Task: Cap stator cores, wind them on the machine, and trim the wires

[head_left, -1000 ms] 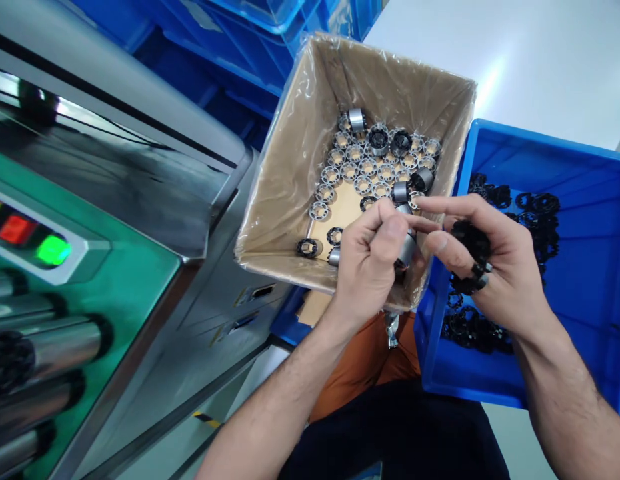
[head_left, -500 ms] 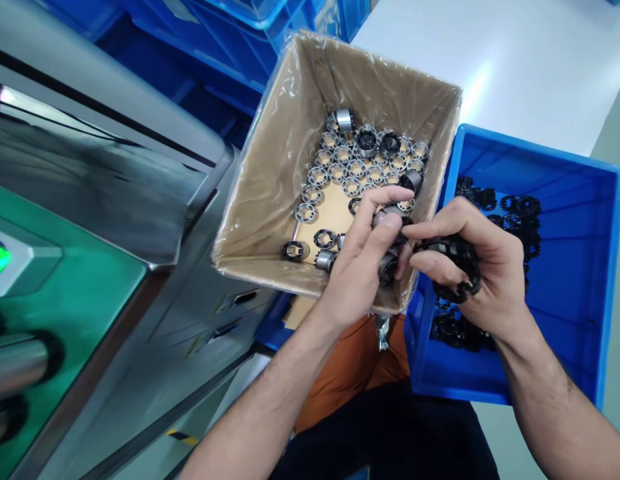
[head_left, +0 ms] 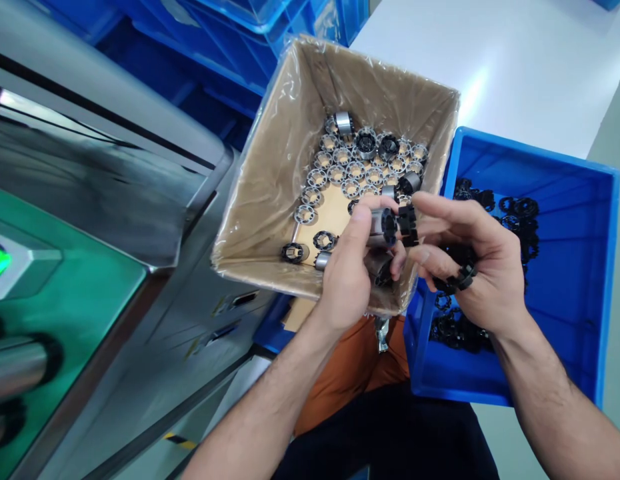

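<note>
My left hand (head_left: 347, 273) is closed around a metal cylinder (head_left: 379, 227) with a black ring on its right end; a second cylinder (head_left: 379, 265) sits lower in the same hand. My right hand (head_left: 483, 267) pinches a black toothed ring (head_left: 407, 225) right beside the cylinder's end, and more black rings (head_left: 463, 272) rest in its palm. Both hands are over the right side of a plastic-lined carton (head_left: 260, 193). Inside the carton, several metal cores (head_left: 343, 155) stand in rows, and some pieces with black ends lie among them.
A blue bin (head_left: 570, 280) at the right holds many black rings (head_left: 523, 230). Behind are a white table (head_left: 500, 60) and stacked blue crates (head_left: 225, 40). A grey and green machine (head_left: 85, 267) stands at the left.
My left hand has turned so the cylinder's end faces right. A black ring now shows between my right fingertips, near that end.
</note>
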`<action>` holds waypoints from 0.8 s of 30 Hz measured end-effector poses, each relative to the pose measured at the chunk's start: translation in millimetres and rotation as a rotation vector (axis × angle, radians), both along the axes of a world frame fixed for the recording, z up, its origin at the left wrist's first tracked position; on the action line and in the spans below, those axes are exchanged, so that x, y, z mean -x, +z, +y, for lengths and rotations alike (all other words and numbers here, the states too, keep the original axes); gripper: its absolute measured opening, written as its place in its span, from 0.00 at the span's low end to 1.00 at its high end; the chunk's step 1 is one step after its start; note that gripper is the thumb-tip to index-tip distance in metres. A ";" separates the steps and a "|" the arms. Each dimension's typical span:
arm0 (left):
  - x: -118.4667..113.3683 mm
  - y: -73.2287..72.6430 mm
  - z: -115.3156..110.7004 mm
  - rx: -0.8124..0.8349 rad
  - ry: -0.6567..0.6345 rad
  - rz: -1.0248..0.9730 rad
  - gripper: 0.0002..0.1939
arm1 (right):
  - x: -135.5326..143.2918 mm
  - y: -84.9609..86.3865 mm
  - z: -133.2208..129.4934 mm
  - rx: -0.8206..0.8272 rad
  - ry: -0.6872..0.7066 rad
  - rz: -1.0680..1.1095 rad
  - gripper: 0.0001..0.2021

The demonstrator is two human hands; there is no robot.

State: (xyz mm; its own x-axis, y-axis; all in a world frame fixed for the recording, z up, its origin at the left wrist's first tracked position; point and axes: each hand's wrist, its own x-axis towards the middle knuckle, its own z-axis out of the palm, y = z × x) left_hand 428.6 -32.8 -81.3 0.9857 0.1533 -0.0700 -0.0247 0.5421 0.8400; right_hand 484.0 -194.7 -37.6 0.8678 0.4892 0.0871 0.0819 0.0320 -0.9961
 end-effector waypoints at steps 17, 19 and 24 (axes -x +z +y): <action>7.8 6.3 0.5 -0.157 -0.015 -0.057 0.20 | 4.3 16.2 6.3 0.074 -0.184 0.087 0.19; 8.6 7.1 1.0 -0.164 -0.008 -0.083 0.19 | 4.4 16.4 7.6 0.054 -0.168 0.133 0.18; 7.9 10.4 0.4 -0.139 -0.034 -0.095 0.18 | 5.9 16.4 9.1 -0.004 -0.117 0.177 0.13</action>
